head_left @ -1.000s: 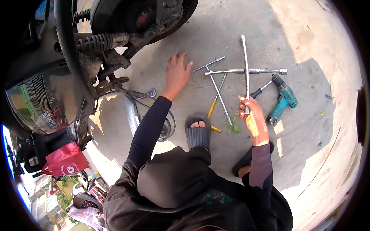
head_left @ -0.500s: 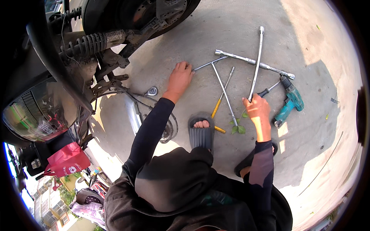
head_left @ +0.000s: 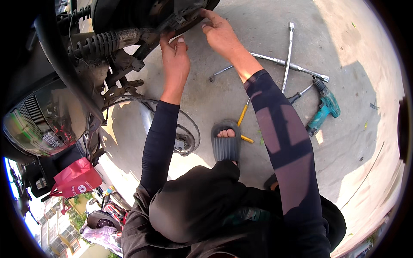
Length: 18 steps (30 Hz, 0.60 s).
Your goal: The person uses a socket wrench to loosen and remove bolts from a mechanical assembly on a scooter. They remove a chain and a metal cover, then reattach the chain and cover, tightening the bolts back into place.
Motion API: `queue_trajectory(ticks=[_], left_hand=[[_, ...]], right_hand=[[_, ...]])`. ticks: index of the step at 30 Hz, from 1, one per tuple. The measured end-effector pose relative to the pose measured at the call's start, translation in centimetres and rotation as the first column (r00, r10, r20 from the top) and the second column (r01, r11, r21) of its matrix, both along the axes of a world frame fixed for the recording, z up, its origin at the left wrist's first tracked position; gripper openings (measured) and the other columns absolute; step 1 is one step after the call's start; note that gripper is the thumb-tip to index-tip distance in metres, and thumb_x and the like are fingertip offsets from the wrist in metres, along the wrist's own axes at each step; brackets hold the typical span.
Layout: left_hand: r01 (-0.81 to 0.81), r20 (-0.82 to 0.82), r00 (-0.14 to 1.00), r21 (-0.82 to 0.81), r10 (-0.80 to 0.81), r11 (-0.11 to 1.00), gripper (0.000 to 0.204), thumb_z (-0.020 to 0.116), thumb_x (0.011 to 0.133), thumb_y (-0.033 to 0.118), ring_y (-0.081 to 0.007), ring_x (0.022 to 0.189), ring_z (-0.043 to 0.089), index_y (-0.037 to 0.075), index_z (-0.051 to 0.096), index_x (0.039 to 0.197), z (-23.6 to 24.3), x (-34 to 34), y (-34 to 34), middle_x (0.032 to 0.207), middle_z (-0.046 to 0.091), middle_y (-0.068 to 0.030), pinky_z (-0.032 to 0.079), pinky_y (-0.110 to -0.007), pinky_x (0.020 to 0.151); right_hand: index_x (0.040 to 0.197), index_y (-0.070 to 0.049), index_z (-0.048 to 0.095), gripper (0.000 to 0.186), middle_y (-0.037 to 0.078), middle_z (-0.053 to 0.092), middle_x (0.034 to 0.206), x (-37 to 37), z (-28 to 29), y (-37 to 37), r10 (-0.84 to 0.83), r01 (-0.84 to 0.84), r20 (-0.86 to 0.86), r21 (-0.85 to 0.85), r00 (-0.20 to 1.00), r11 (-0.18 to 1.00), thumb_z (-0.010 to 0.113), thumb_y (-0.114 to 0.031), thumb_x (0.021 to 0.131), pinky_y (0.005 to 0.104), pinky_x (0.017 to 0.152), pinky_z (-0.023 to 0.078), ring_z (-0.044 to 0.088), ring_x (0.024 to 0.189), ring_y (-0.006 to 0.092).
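Both arms wear long, close-fitting dark sleeves: the left sleeve is plain black, the right sleeve a thinner dark fabric (slightly sheer where sunlight strikes it) ending at the wrist. The left hand and right hand are bare, without gloves. Dark trousers cover the knees, and a grey ribbed slide sandal leaves the toes open.
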<state>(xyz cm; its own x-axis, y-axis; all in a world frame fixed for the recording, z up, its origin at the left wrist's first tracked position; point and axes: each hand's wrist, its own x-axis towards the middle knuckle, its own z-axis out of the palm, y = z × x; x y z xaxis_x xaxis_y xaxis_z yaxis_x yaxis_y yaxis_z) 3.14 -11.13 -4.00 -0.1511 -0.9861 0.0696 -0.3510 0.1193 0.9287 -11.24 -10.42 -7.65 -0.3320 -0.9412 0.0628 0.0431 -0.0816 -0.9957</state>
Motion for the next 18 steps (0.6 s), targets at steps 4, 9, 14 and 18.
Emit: queue_trajectory(ticks=[4, 9, 14, 18], left_hand=[[0.036, 0.012, 0.999, -0.040, -0.036, 0.999, 0.061, 0.048, 0.097, 0.005, -0.0222, 0.121, 0.050, -0.006, 0.021, 0.150, -2.6, -0.2, -0.2, 0.144, 0.036, -0.0172, 0.049, -0.031, 0.092], [0.057, -0.212, 0.976, 0.006, -0.055, 0.998, 0.047, 0.049, 0.099, 0.008, -0.0197, 0.119, 0.055, -0.001, 0.031, 0.142, -2.2, -1.5, -0.3, 0.137, 0.050, -0.0135, 0.047, -0.030, 0.094], [0.088, -0.305, 0.949, 0.016, -0.079, 0.996, 0.056, 0.050, 0.097, 0.003, -0.0203, 0.119, 0.054, 0.003, 0.024, 0.147, -2.2, -1.4, -0.6, 0.138, 0.048, -0.0138, 0.047, -0.030, 0.095], [0.109, -0.318, 0.944, 0.064, -0.083, 0.992, 0.065, 0.052, 0.097, 0.005, -0.0220, 0.125, 0.052, 0.007, 0.018, 0.153, -1.8, -0.8, -0.1, 0.142, 0.045, -0.0140, 0.048, -0.033, 0.096]], right_hand=[[0.133, 0.002, 0.056, 0.042, 0.017, 0.063, 0.126, 2.1, -1.9, -2.9, -0.058, 0.061, 0.142, -0.011, 0.988, 0.998, 0.050, -0.007, 0.092, 0.0338, 0.097, 0.046, 0.060, 0.115, 0.0268], [0.127, 0.001, 0.059, 0.038, 0.019, 0.065, 0.121, 5.3, 0.6, -2.0, -0.301, 0.303, 0.081, -0.015, 0.950, 0.953, 0.050, -0.006, 0.090, 0.0362, 0.099, 0.047, 0.060, 0.118, 0.0332], [0.122, 0.001, 0.062, 0.035, 0.020, 0.068, 0.116, 5.0, 1.2, -2.3, -0.374, 0.374, 0.068, 0.004, 0.925, 0.927, 0.050, -0.005, 0.089, 0.0383, 0.095, 0.049, 0.065, 0.108, 0.0359], [0.119, -0.001, 0.064, 0.035, 0.018, 0.067, 0.116, 5.1, 1.3, -1.9, -0.354, 0.354, 0.029, 0.004, 0.935, 0.935, 0.051, -0.003, 0.086, 0.0417, 0.093, 0.050, 0.064, 0.106, 0.0385]])
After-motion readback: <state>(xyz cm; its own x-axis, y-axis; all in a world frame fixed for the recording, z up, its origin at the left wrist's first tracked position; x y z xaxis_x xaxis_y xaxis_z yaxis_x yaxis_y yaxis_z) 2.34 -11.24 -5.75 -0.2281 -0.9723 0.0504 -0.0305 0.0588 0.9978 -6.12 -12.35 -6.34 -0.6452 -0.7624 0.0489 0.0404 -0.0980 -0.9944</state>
